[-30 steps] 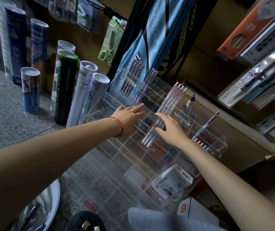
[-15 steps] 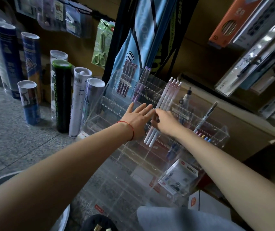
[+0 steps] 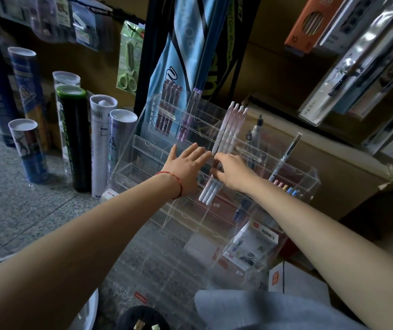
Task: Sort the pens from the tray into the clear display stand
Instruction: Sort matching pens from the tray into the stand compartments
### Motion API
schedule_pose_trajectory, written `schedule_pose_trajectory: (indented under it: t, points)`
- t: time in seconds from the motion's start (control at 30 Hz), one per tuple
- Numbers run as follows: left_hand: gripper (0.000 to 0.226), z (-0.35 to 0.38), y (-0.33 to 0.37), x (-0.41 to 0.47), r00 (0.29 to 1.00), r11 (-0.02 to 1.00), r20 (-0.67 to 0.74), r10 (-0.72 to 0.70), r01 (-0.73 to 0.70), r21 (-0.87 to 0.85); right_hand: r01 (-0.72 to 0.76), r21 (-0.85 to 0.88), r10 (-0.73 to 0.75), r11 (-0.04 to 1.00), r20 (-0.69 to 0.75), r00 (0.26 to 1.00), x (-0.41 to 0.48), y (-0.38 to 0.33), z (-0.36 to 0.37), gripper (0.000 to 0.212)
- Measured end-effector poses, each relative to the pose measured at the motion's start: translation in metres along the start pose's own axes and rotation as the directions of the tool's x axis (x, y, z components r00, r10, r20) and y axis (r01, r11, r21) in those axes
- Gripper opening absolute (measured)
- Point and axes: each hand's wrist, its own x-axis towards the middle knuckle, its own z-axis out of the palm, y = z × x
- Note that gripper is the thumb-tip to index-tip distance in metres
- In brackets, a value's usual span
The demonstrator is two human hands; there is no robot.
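Where the speckled floor (image 3: 12, 210) meets the wall at the far left, a row of tall tubes (image 3: 73, 139) stands upright. Above them a green pack of scissors (image 3: 129, 65) hangs beside a blue racket bag (image 3: 181, 48). The clear display stand (image 3: 148, 148) rises in stepped tiers in front of the bag. Dark red pens (image 3: 168, 108) fill its top left compartment, and a few purple pens (image 3: 188, 115) stand in the next one.

The left hand (image 3: 186, 167), with a red string (image 3: 175, 184) round its wrist, lies flat on the front of the middle tiers. Its fingers are straight and slightly spread and grip nothing. The fingertips end just beside the pale pens (image 3: 230, 129), and I cannot tell whether they touch.

Four pale pens lie side by side, with whitish barrels shading to pink at the capped tops. They lean up and to the right across the tiers. Their lower ends show below the hands in a middle row, but through the clear walls the exact compartment is not plain. The right hand (image 3: 233, 173) has its fingers curled over the middle of that bundle and holds it.

Further right in the stand, a compass-like tool (image 3: 255, 132) and a silver pen (image 3: 288, 151) stand upright. A row of coloured pen tips (image 3: 286, 188) shows below them, and a cardboard box (image 3: 338, 177) sits behind.
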Motion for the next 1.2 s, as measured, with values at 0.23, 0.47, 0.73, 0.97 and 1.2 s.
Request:
schedule_pose_trajectory:
  t: [0.23, 0.47, 0.73, 0.97, 1.2]
  points:
    - [0.08, 0.0, -0.011, -0.018, 0.993, 0.993, -0.064, 0.096, -0.09, 0.081, 0.087, 0.212, -0.046, 0.973, -0.19, 0.981, -0.011, -0.004, -0.033, 0.055]
    - [0.073, 0.013, -0.09, -0.078, 0.996, 0.982, 0.037, -0.079, 0.071, 0.172, 0.452, 0.053, -0.437, 0.89, -0.184, 0.881, -0.034, -0.086, -0.008, 0.03]
    - [0.047, 0.039, -0.19, -0.195, 0.796, 0.855, 0.316, -0.516, 0.453, 0.254, 0.617, -0.137, -0.4, 0.775, 0.649, 0.647, -0.04, -0.197, 0.151, 0.033]
    - [0.03, 0.098, -0.227, -0.277, 0.594, 0.779, 0.516, -0.617, 0.554, 0.295, -0.297, 0.506, -0.126, 0.81, 0.645, 0.753, -0.037, -0.213, 0.295, 0.017]
    - [0.042, 0.151, -0.244, -0.314, 0.469, 0.729, 0.61, -0.639, 0.622, 0.286, -0.293, 0.395, 0.061, 0.871, 0.505, 0.861, -0.049, -0.189, 0.366, 0.012]
